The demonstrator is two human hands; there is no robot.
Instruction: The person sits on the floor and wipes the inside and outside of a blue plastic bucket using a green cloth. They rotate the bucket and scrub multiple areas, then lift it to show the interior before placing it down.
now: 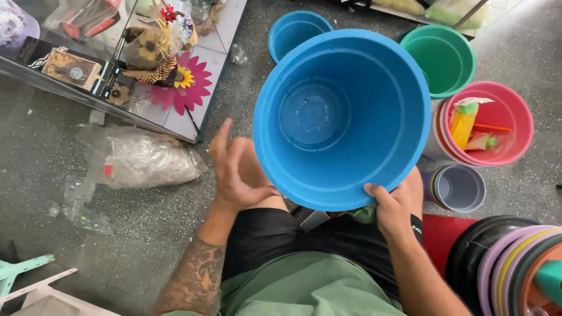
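Observation:
A large blue plastic pot is held up in front of me, its mouth facing the camera so the ribbed inside and the drain holes in its base show. My right hand grips its lower rim, thumb inside the lip. Against the pot's left outer wall my left hand rests with fingers spread and slightly curled, its thumb close to the rim. A bit of green cloth shows under the right hand.
On the speckled floor stand a smaller blue pot, a green pot, a pink pot holding packets, and a grey pot. Stacked coloured pots lie at lower right. A plastic bag and a glass shelf with flower decorations are left.

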